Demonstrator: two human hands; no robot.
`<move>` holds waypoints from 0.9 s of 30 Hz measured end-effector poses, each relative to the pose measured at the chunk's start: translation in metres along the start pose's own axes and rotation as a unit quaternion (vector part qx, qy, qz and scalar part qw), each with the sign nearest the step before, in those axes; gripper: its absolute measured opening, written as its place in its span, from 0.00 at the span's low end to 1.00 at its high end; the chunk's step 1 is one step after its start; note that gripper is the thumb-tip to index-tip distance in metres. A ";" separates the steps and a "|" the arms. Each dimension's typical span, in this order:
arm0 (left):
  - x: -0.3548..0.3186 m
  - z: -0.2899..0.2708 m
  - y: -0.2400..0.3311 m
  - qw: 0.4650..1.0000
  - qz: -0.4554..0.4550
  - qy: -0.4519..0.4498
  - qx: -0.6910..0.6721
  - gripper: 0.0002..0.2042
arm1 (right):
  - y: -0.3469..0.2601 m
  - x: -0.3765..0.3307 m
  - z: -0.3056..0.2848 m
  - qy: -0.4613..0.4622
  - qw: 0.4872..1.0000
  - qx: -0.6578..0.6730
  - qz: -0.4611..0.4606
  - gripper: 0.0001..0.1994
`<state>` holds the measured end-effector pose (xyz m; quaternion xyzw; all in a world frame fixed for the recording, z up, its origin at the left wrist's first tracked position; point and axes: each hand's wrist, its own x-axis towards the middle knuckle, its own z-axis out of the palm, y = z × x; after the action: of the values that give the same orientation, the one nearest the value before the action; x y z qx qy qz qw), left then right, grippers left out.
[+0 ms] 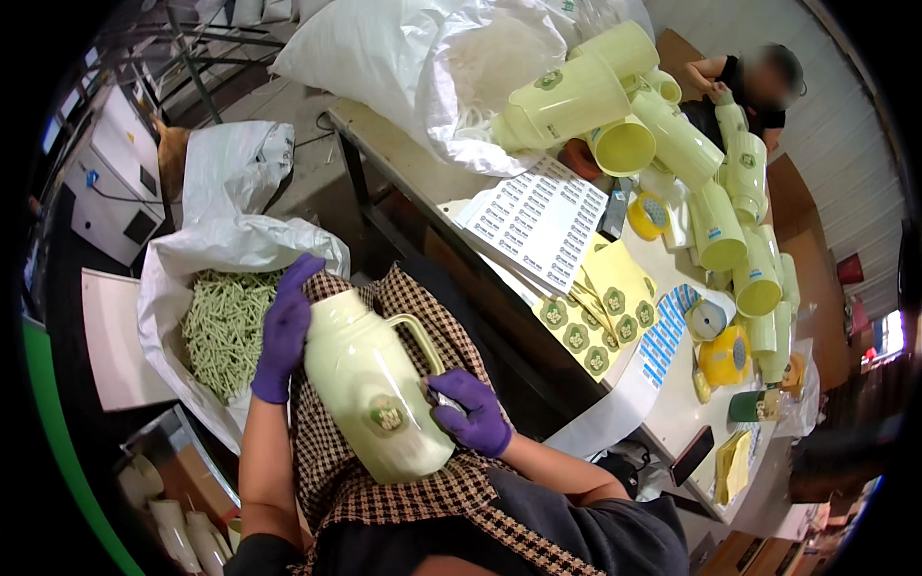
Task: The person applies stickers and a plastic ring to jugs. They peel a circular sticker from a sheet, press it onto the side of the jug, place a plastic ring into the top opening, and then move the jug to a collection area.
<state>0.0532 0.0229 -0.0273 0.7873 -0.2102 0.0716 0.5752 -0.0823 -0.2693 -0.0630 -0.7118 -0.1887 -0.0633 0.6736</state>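
A pale green jug [379,413] with a side handle and a round sticker lies tilted across my lap, its spout end pointing away from me. My left hand [285,331], in a purple glove, is beside the jug's upper left side with its fingers stretched out toward the far end. In a matching purple glove, my right hand [473,411] is closed by the lower end of the handle, against the jug's right side. Something small and greyish shows at its fingers, too small to name.
Left of me stands a white sack [240,240] full of thin green sticks [226,331]. On the table at right are sticker sheets [586,326], a label sheet [543,221], tape rolls [725,355], a phone [691,456] and stacked green jug shells [677,134]. Another person [764,91] handles one beyond.
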 end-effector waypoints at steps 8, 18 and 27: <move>0.061 0.067 0.043 0.887 0.077 -0.120 0.440 0.18 | -0.048 0.039 -0.108 0.060 0.962 -0.257 0.072 0.15; 0.122 0.135 0.047 0.910 0.212 -0.201 0.294 0.21 | -0.009 0.075 -0.209 0.032 0.832 -0.550 -0.064 0.10; 0.205 0.233 0.004 0.852 0.242 -0.397 0.239 0.34 | 0.008 0.081 -0.222 -0.018 0.844 -0.532 -0.073 0.09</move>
<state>0.2061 -0.2472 -0.0273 0.7862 -0.5812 -0.0623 0.2008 0.0320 -0.4725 -0.0241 -0.9459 -0.1895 -0.1903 0.1821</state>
